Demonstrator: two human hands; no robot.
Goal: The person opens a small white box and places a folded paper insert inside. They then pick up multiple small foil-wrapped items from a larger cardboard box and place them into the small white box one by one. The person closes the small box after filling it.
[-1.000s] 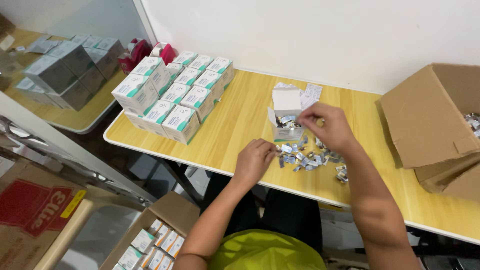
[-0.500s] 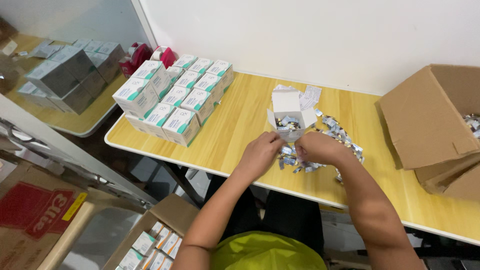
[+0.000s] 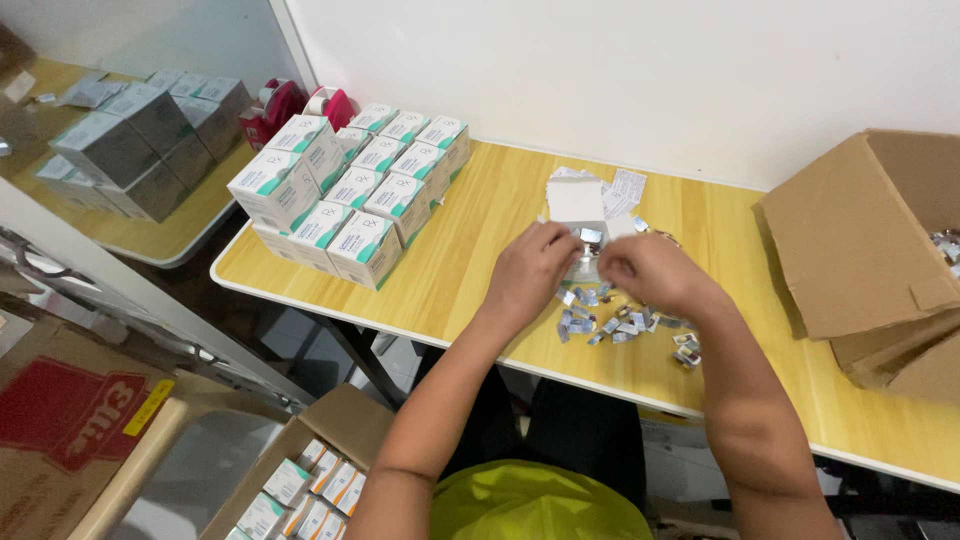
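Note:
A small white carton (image 3: 576, 203) stands open on the yellow wooden table (image 3: 470, 250), its lid flap up. My left hand (image 3: 538, 268) is at the carton's mouth, its fingers pinched on a few silvery foil packets (image 3: 590, 236). My right hand (image 3: 652, 273) is curled just right of the carton, fingertips close to the left hand; what it holds is hidden. A loose pile of the same foil packets (image 3: 612, 324) lies on the table below both hands, towards the front edge.
Stacked white and teal cartons (image 3: 350, 195) fill the table's left part, with pink tape dispensers (image 3: 300, 100) behind them. Paper leaflets (image 3: 622, 186) lie behind the open carton. A large brown cardboard box (image 3: 860, 235) sits at the right. A floor box (image 3: 300, 485) holds more cartons.
Both hands have risen from the packet pile to the open carton, the left one carrying packets. A second ago my right hand was at the carton and my left on the pile.

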